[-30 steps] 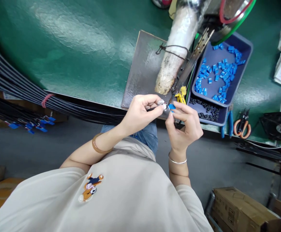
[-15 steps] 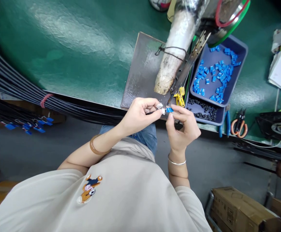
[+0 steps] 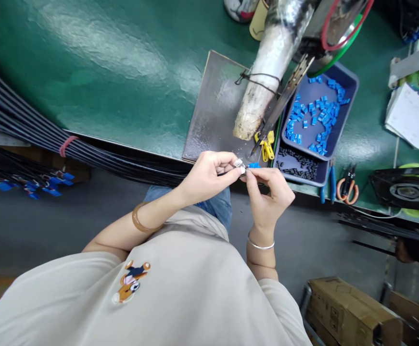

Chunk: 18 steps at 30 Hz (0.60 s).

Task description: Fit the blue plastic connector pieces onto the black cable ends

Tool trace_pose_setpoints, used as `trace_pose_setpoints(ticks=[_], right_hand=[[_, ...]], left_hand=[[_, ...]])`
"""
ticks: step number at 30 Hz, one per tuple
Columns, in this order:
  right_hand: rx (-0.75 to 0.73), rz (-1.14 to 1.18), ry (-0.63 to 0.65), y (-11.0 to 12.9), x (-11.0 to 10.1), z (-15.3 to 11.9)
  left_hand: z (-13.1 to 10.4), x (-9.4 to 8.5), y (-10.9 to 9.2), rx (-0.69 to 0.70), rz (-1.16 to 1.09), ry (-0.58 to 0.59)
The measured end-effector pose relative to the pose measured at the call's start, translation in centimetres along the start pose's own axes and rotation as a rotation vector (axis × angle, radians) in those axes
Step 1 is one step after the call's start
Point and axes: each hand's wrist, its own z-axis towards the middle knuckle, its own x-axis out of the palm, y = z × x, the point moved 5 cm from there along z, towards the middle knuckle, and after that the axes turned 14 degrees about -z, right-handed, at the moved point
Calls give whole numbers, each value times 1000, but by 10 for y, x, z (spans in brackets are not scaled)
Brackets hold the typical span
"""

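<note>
My left hand (image 3: 212, 175) is closed around the end of a black cable, with white wrapping on its thumb and fingertip. A small blue connector (image 3: 254, 165) sticks out just past those fingertips, over the edge of the dark metal plate (image 3: 211, 110). Thumb and forefinger of my right hand (image 3: 270, 194) are pinched together right beside the connector, at the thin wires behind it. What lies between them is too small to make out. Above the connector is a yellow tool (image 3: 267, 146) on the plate, near the soldering-type tip of a clamped metal arm (image 3: 281, 108).
A grey-blue tray (image 3: 351, 96) of blue connectors overlaps another tray (image 3: 319, 180) with small black parts. Pliers (image 3: 332, 180) and orange-handled cutters (image 3: 348, 185) lie to the right. A white wrapped tube (image 3: 256, 96) hangs over the plate. Bundled black cables (image 3: 97, 154) run along the left edge.
My right fingertips have moved from the front of the blue connector down and left to the wires behind it. The left hand keeps its hold on the cable. The view has shifted slightly.
</note>
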Motion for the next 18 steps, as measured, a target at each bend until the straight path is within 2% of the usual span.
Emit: trace_pose_setpoints(ticks=[5,12,15,18], right_hand=[[-92,-81,-144,-1,-9,-2],[-230,-211,-52,3,1,-2],[-172,-208,-4,2,7,-3],[24,-29,138,-4,12,-5]], left_hand=[[0,-2,2,-72,-28,25],[1,-4,2,-105,-65,47],[-1,-5,4,-75,11,39],[-5,-4,3,24,154,33]])
